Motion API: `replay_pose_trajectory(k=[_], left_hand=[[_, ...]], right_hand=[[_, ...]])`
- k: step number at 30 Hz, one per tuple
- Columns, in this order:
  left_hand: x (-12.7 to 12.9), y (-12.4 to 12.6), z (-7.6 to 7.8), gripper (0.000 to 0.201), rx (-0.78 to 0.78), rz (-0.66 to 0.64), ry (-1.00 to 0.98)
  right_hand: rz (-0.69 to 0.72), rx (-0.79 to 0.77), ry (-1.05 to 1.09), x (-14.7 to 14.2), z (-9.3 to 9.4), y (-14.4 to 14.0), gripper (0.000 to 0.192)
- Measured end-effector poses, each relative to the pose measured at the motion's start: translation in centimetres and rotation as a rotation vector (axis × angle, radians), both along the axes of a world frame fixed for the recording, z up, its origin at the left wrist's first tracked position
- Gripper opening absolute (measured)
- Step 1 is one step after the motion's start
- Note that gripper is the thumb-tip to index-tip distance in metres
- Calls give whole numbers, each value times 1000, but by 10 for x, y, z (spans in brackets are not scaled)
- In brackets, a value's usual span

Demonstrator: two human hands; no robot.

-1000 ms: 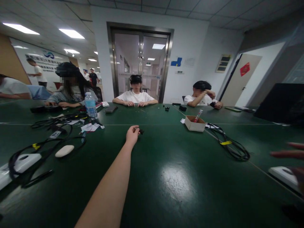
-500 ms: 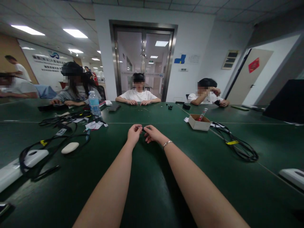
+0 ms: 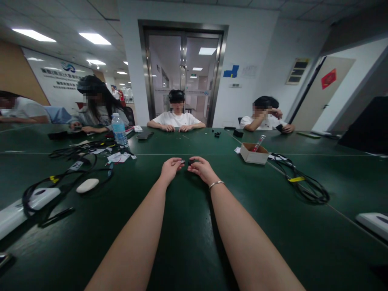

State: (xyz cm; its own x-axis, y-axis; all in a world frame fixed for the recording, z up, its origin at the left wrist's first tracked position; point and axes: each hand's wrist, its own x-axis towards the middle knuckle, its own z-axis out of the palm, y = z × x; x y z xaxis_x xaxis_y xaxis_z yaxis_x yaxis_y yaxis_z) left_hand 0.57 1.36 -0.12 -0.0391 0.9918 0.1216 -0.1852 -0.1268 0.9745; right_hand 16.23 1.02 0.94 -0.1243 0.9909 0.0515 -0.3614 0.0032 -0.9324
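Note:
Over the middle of the green table (image 3: pixel 188 226) both hands are raised close together. My left hand (image 3: pixel 170 169) pinches a small silvery piece (image 3: pixel 182 162) between thumb and fingertips. In the fingers of my right hand (image 3: pixel 204 170) is a small black piece (image 3: pixel 190 162), mostly covered by the fingertips. A narrow gap separates the two pieces, which face each other. They are too small for me to tell their kind. A silver bracelet (image 3: pixel 216 184) is on my right wrist.
Right of my hands stands an open carton (image 3: pixel 254 157) with a clear tube in it, beside coiled black cables (image 3: pixel 312 194). Leftward are a white mouse (image 3: pixel 87 185), tangled cables (image 3: pixel 57 180), paper scraps (image 3: pixel 119 157) and a water bottle (image 3: pixel 119 131). Several people sit around the table.
My hands have drawn slightly apart. The silvery piece and the black piece now show between the fingertips, where little could be seen before. The view has shifted slightly.

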Motion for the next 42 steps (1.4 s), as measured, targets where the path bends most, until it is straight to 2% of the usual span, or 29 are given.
replay_pose_trajectory(k=[8,13,18,26,32,38,42], left_hand=[[0,0,-1,13,25,-60,100],[0,-2,0,23,27,-72,142],[-1,-2,1,27,29,-38,117],[-1,2,0,24,23,14,128],[-3,7,-5,31,53,27,226],[-2,2,-1,35,60,39,302],[-4,-3,0,35,132,64,455]], right_hand=[[87,-34,44,1,2,-1,23],[110,-30,21,2,2,-1,24],[117,-21,10,2,2,-2,21],[143,-36,-56,2,1,0,14],[138,-27,-41,3,-3,2,13],[146,-26,-52,4,-3,2,12],[144,-23,-54,4,-2,2,13]])
